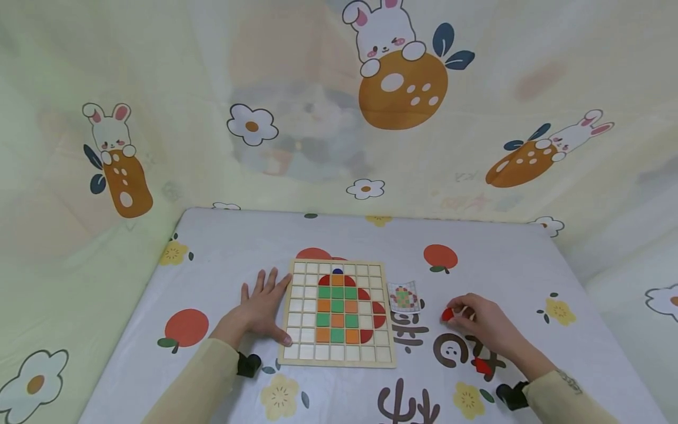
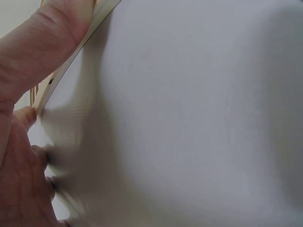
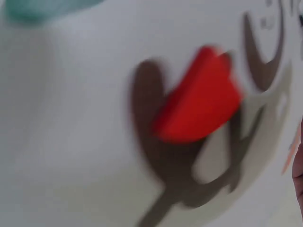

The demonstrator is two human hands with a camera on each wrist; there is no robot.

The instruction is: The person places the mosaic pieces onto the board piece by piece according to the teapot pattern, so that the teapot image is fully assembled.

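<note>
A square wooden grid board [image 1: 339,360] lies on the cloth, its white cells partly filled with green, orange, red and blue pieces. My left hand [image 1: 258,311] rests at its left edge with fingers spread, the thumb on the frame near the lower left corner. In the left wrist view, the thumb [image 2: 42,45] lies along the board's rim [image 2: 59,78]. Right of the board, my right hand [image 1: 487,321] pinches a small red piece [image 1: 447,314] between thumb and fingertips. Another red piece with a curved side [image 1: 482,366] lies on the cloth below that hand.
A small picture card [image 1: 404,297] with a coloured grid pattern sits against the board's right side. The white tablecloth [image 1: 238,235] carries printed fruit, flowers and brown lettering. Patterned fabric walls [image 1: 318,194] rise behind the table and at both sides.
</note>
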